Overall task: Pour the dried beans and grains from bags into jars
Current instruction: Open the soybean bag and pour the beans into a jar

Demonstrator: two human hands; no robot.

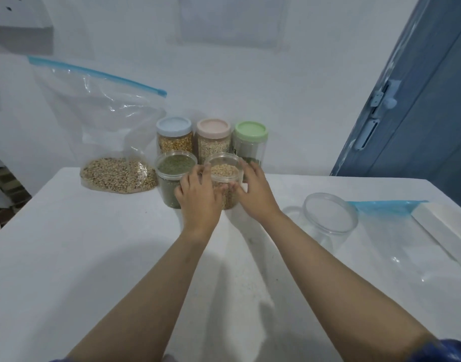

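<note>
An open clear jar of tan beans [224, 170] stands on the white table [93, 257]. My left hand [198, 197] and my right hand [253, 189] wrap around its sides and hold it between them. Touching its left side is an open jar of green beans [172, 165]. Behind stand three lidded jars: blue lid [174, 126] with yellow grain, pink lid [213, 128] with pale grain, green lid [251, 130]. A large zip bag [117, 173] with brown beans in its bottom stands at the back left.
An empty clear jar [328, 218] sits to the right of my right forearm. Beyond it lie a flat empty zip bag [388, 207] with a blue strip and a white block [443, 228] at the table's right edge. A blue door [420, 113] stands at right.
</note>
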